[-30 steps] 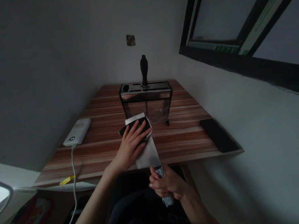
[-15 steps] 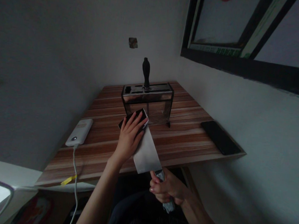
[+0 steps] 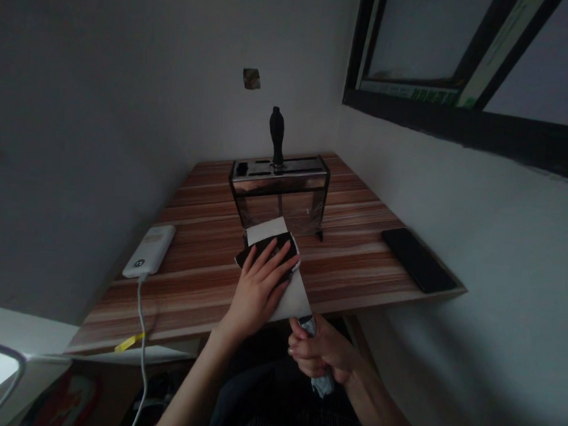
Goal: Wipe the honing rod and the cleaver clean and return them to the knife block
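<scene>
My right hand [image 3: 320,353] is closed round the handle of a cleaver [image 3: 300,297], which is wrapped in crinkled clear plastic. The broad pale blade points away from me, over the front of the table. My left hand [image 3: 262,289] lies flat with fingers spread, pressing a black piece with a white edge [image 3: 271,243] onto the blade. Whether that piece is cloth or sandpaper I cannot tell. The blade's far end shows beyond it. Behind stands a knife block [image 3: 286,184] with clear sides and a metal top, a black-handled tool [image 3: 276,134] upright in it.
A white power bank [image 3: 150,250] with a white cable [image 3: 143,339] lies at the table's left. A black phone [image 3: 417,260] rests near the right edge. Walls border the wood-grain table [image 3: 202,201] at left, back and right. Yellow tape [image 3: 129,342] marks the front left edge.
My left hand has slid the black piece along the blade toward me and right, uncovering the blade's far end. My right hand keeps its grip on the handle, barely moved.
</scene>
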`<state>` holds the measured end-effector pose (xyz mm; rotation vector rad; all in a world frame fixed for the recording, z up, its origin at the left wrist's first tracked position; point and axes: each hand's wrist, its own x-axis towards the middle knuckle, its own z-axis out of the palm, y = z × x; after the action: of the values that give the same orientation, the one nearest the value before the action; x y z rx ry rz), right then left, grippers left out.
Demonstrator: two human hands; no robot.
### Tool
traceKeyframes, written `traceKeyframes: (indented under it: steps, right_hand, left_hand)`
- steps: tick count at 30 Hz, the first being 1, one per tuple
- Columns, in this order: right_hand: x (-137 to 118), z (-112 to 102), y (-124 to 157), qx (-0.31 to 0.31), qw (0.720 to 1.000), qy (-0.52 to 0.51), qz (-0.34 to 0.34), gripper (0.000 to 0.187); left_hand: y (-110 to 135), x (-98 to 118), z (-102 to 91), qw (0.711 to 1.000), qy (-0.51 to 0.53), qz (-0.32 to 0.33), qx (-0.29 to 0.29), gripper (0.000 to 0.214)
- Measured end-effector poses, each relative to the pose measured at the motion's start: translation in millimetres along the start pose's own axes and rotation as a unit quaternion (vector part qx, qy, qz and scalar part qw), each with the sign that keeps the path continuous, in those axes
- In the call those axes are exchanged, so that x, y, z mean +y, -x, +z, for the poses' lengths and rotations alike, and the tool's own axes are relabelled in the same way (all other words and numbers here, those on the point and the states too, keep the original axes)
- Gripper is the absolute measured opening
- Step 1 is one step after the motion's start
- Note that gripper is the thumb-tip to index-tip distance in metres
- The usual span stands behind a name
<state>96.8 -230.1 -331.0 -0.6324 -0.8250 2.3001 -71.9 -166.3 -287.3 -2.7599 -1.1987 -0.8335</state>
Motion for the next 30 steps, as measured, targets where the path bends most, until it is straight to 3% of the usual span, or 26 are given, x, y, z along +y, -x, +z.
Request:
traceKeyframes:
  steps: [10, 18, 30]
  right_hand:
    - [-7, -3, 2, 0.047, 0.998, 0.041, -0.008, 0.037]
    - [-13, -2, 3, 0.059, 0.996, 0.066, 0.008, 0.038]
    - [-17, 5, 5, 0.074, 0.993, 0.09, -0.001, 0.042]
  left_hand:
    - [25, 28, 8.8, 0.997, 0.006, 0.054, -0.048, 0.048]
    - [38, 34, 10.9, 0.993, 0.025, 0.084, -0.081, 0.049]
    - [37, 36, 12.3, 0.993, 0.023, 0.079, -0.081, 0.051]
